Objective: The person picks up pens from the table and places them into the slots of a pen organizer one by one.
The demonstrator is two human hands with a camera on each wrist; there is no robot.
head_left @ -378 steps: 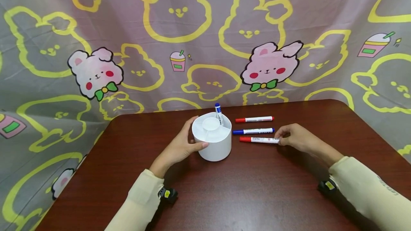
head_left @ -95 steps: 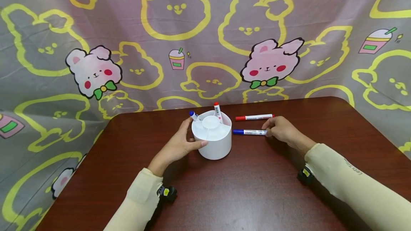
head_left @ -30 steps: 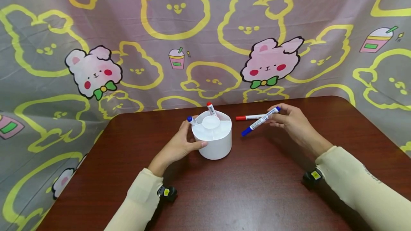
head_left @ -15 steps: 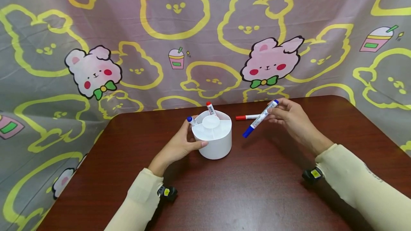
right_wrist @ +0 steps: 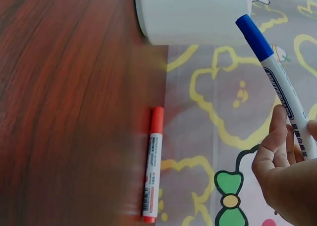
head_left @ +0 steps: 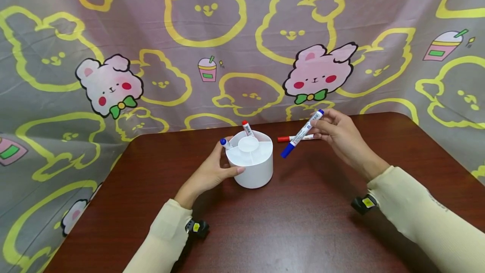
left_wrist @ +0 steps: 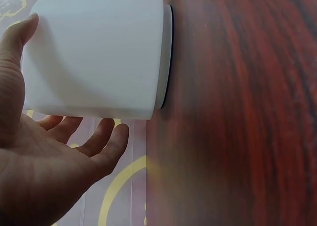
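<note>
A white round pen organizer with divided compartments stands on the table. My left hand holds its left side, thumb on the front wall and fingers around the back, as the left wrist view also shows. In its back compartments lean a blue-ended marker at the left and a red-ended marker. Right of the organizer, my right hand pinches a blue whiteboard marker above the table, tilted with the blue cap down and left. Behind it a red marker lies on the table, partly hidden.
The dark wooden table has a rounded far right corner. A patterned curtain with bear drawings hangs just behind its far edge. Each wrist carries a small black camera.
Earlier the right hand picked the blue marker off the table. It has since risen slightly and shifted left with it. The left hand has kept its hold on the organizer.
</note>
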